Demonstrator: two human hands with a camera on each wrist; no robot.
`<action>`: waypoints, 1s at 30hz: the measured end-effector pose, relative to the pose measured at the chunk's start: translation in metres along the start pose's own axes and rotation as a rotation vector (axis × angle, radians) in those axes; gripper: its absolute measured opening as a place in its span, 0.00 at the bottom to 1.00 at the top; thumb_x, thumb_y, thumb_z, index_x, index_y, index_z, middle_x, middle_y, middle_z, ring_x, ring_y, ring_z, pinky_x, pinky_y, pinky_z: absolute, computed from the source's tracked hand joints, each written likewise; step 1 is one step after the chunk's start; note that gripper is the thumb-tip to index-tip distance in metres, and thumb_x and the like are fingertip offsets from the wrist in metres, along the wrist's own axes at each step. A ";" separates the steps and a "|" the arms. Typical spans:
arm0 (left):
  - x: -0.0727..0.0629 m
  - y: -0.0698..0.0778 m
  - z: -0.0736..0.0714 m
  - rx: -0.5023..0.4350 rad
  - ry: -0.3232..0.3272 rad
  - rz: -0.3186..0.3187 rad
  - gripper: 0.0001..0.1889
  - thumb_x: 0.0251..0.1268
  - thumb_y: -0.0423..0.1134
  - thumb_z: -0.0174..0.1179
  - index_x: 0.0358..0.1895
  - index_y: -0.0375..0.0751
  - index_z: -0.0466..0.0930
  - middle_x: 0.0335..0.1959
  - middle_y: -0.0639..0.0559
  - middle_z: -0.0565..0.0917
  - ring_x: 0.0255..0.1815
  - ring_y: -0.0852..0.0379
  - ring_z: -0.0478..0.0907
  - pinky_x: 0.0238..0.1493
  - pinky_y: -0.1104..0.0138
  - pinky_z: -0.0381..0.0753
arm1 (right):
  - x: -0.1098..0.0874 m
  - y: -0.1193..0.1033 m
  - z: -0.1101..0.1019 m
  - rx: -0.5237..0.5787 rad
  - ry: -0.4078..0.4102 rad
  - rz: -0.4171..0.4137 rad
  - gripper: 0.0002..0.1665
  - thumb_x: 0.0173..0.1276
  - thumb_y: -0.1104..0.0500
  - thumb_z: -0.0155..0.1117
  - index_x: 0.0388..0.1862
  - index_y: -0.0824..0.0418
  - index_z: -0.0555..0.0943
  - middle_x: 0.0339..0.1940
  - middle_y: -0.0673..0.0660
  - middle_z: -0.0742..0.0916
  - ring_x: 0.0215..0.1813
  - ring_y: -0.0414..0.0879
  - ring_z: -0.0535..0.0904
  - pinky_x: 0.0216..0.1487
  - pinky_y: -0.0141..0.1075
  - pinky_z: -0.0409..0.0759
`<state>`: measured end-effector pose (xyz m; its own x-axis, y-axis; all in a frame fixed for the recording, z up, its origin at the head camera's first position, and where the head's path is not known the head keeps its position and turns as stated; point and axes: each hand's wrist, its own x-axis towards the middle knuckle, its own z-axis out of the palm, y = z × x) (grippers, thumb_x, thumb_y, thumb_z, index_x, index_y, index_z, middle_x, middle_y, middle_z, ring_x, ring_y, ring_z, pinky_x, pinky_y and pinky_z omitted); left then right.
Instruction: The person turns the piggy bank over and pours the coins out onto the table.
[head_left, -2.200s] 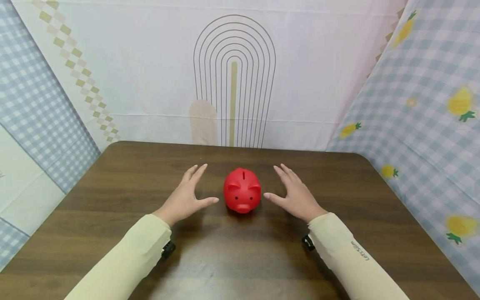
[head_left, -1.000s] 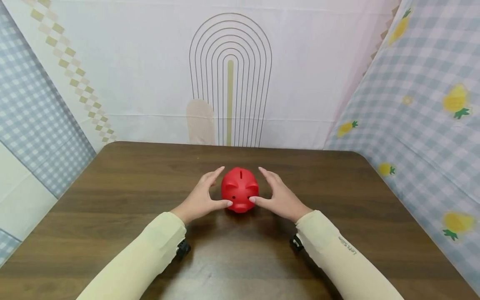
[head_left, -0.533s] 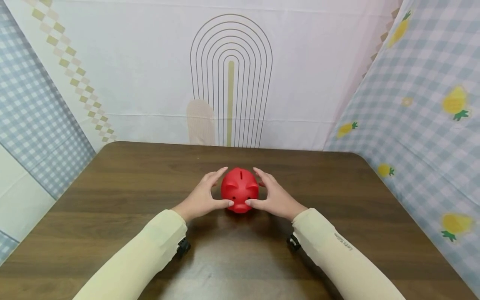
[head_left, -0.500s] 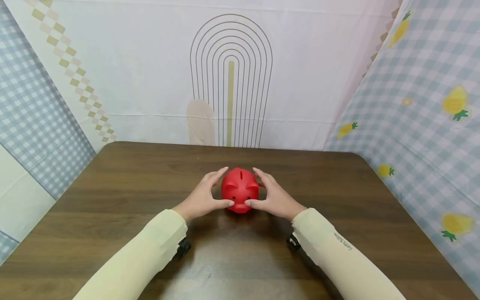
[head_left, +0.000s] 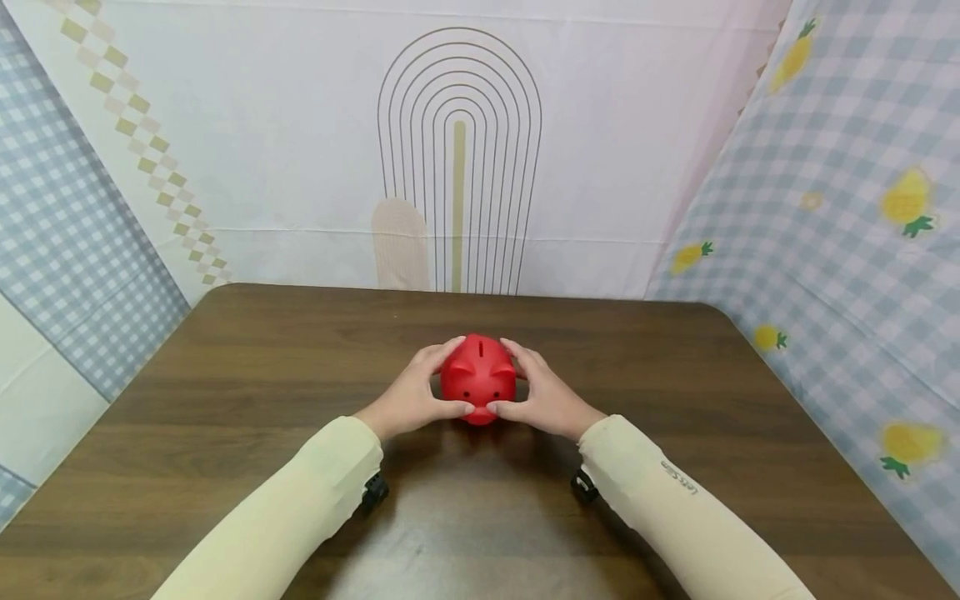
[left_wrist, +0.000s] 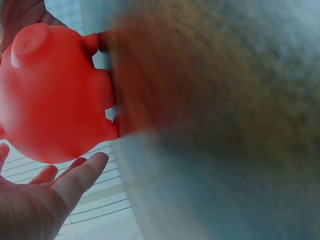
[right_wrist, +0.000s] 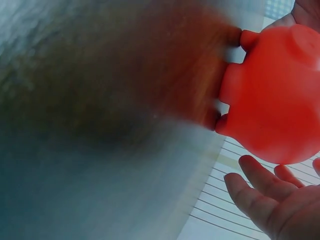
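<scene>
A red piggy bank (head_left: 480,375) stands upright on the brown wooden table (head_left: 240,350), its snout toward me and a coin slot on top. My left hand (head_left: 412,392) cups it from the left and my right hand (head_left: 547,396) from the right. Both thumbs overlap its face beside the snout, while the fingertips reach its upper back edge. Gaps show between the palms and its sides. In the left wrist view, relaxed fingers (left_wrist: 82,175) lie close to its side. The right wrist view likewise has loosely spread fingers (right_wrist: 257,175) near it, and its feet meet the tabletop.
A white cloth (head_left: 300,150) with printed arches hangs behind the table's far edge. Blue checked cloth (head_left: 847,275) with pineapples runs along the right, and another checked cloth (head_left: 67,183) is on the left. Dark straps sit under both cream sleeves (head_left: 277,508).
Both hands have come inward from either side of the piggy bank, thumbs now over its face and fingertips at its back edge. The piggy bank has stayed in place.
</scene>
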<state>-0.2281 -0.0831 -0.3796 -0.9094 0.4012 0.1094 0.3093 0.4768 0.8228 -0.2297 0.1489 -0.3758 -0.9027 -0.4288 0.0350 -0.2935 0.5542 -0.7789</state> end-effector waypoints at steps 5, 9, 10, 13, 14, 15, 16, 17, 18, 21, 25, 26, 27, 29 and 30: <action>0.002 -0.002 0.001 0.009 -0.001 0.017 0.47 0.50 0.43 0.72 0.75 0.53 0.57 0.68 0.42 0.62 0.64 0.44 0.66 0.58 0.47 0.75 | -0.001 0.000 0.001 0.013 0.002 0.016 0.54 0.55 0.51 0.72 0.76 0.51 0.53 0.70 0.55 0.65 0.67 0.54 0.68 0.57 0.51 0.78; 0.003 -0.003 0.001 0.015 -0.001 0.032 0.47 0.51 0.43 0.72 0.75 0.51 0.57 0.68 0.40 0.63 0.64 0.43 0.66 0.58 0.47 0.75 | 0.000 0.002 0.002 0.022 0.000 0.014 0.53 0.56 0.52 0.71 0.76 0.52 0.54 0.70 0.56 0.65 0.67 0.55 0.69 0.57 0.51 0.78; 0.003 -0.003 0.001 0.017 -0.001 0.034 0.46 0.51 0.43 0.72 0.75 0.50 0.57 0.68 0.40 0.63 0.64 0.43 0.66 0.58 0.46 0.75 | 0.000 0.002 0.002 0.022 -0.001 0.012 0.53 0.57 0.52 0.71 0.76 0.52 0.53 0.70 0.57 0.65 0.67 0.55 0.69 0.58 0.51 0.77; 0.003 -0.004 0.001 0.025 -0.002 0.034 0.46 0.51 0.43 0.71 0.75 0.50 0.57 0.67 0.40 0.63 0.64 0.43 0.66 0.58 0.46 0.75 | 0.001 0.003 0.002 0.021 -0.005 0.008 0.52 0.57 0.52 0.70 0.76 0.53 0.53 0.70 0.58 0.65 0.67 0.56 0.70 0.59 0.52 0.76; 0.003 -0.004 0.001 0.027 -0.002 0.036 0.46 0.51 0.43 0.71 0.75 0.50 0.57 0.67 0.39 0.63 0.65 0.43 0.65 0.58 0.46 0.74 | 0.000 0.003 0.001 0.021 -0.005 0.007 0.52 0.58 0.52 0.70 0.76 0.53 0.53 0.70 0.58 0.65 0.67 0.56 0.70 0.59 0.52 0.76; 0.004 -0.004 0.001 0.026 -0.002 0.037 0.46 0.51 0.42 0.71 0.75 0.49 0.57 0.67 0.39 0.63 0.65 0.42 0.65 0.59 0.46 0.74 | 0.000 0.003 0.001 0.022 -0.004 0.005 0.52 0.58 0.52 0.70 0.76 0.53 0.53 0.70 0.59 0.65 0.67 0.57 0.70 0.59 0.53 0.76; 0.004 -0.004 0.001 0.027 -0.002 0.038 0.46 0.51 0.42 0.71 0.75 0.49 0.58 0.67 0.38 0.63 0.65 0.42 0.65 0.59 0.46 0.73 | 0.000 0.003 0.001 0.021 -0.004 0.009 0.52 0.58 0.52 0.70 0.76 0.53 0.53 0.70 0.59 0.65 0.67 0.56 0.69 0.60 0.53 0.75; 0.004 -0.004 0.001 0.028 -0.003 0.040 0.45 0.51 0.41 0.71 0.75 0.49 0.58 0.67 0.38 0.63 0.65 0.42 0.65 0.59 0.46 0.73 | 0.000 0.003 0.001 0.020 -0.004 0.012 0.52 0.57 0.52 0.70 0.76 0.53 0.53 0.70 0.59 0.65 0.67 0.57 0.69 0.60 0.53 0.75; 0.004 -0.004 0.001 0.028 -0.004 0.042 0.45 0.51 0.41 0.71 0.75 0.48 0.58 0.68 0.38 0.63 0.65 0.42 0.65 0.59 0.46 0.73 | 0.000 0.003 0.001 0.019 -0.004 0.016 0.52 0.57 0.52 0.71 0.76 0.53 0.54 0.70 0.59 0.65 0.67 0.56 0.69 0.59 0.52 0.76; 0.005 -0.005 0.001 0.024 -0.008 0.044 0.44 0.52 0.40 0.70 0.74 0.48 0.59 0.68 0.37 0.63 0.65 0.41 0.66 0.60 0.47 0.74 | 0.001 0.004 0.000 0.009 -0.005 0.022 0.53 0.57 0.52 0.71 0.76 0.53 0.53 0.70 0.59 0.65 0.68 0.56 0.69 0.59 0.52 0.76; 0.005 -0.007 0.001 0.016 -0.011 0.038 0.44 0.52 0.40 0.71 0.74 0.48 0.59 0.68 0.37 0.63 0.63 0.41 0.69 0.59 0.50 0.75 | 0.003 0.005 0.001 -0.012 -0.015 0.032 0.54 0.57 0.51 0.71 0.77 0.52 0.53 0.70 0.57 0.65 0.68 0.54 0.68 0.59 0.51 0.76; 0.005 -0.008 0.001 0.012 -0.011 0.035 0.44 0.52 0.40 0.71 0.74 0.48 0.59 0.67 0.37 0.63 0.63 0.41 0.69 0.59 0.51 0.76 | 0.004 0.005 0.001 -0.014 -0.018 0.030 0.54 0.57 0.50 0.71 0.77 0.52 0.53 0.70 0.57 0.65 0.68 0.54 0.68 0.59 0.51 0.76; 0.005 -0.009 0.001 0.010 -0.011 0.032 0.45 0.51 0.40 0.71 0.74 0.48 0.59 0.67 0.37 0.63 0.63 0.41 0.69 0.58 0.51 0.76 | 0.004 0.006 0.001 -0.014 -0.022 0.029 0.54 0.57 0.50 0.71 0.77 0.53 0.53 0.70 0.57 0.65 0.68 0.54 0.68 0.60 0.51 0.76; 0.005 -0.009 0.001 0.007 -0.014 0.027 0.45 0.51 0.41 0.71 0.74 0.49 0.59 0.67 0.38 0.64 0.62 0.41 0.70 0.58 0.52 0.77 | 0.005 0.006 0.001 -0.015 -0.025 0.034 0.54 0.57 0.49 0.71 0.77 0.53 0.52 0.70 0.58 0.65 0.68 0.54 0.67 0.60 0.51 0.75; 0.006 -0.010 0.001 0.002 -0.015 0.025 0.45 0.52 0.41 0.71 0.74 0.49 0.59 0.67 0.38 0.64 0.62 0.41 0.70 0.58 0.52 0.77 | 0.005 0.006 0.001 -0.014 -0.025 0.033 0.54 0.57 0.49 0.71 0.77 0.53 0.52 0.70 0.58 0.65 0.68 0.54 0.67 0.60 0.52 0.75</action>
<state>-0.2359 -0.0848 -0.3874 -0.8970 0.4249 0.1215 0.3325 0.4679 0.8189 -0.2360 0.1491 -0.3809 -0.9038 -0.4279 -0.0070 -0.2678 0.5783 -0.7706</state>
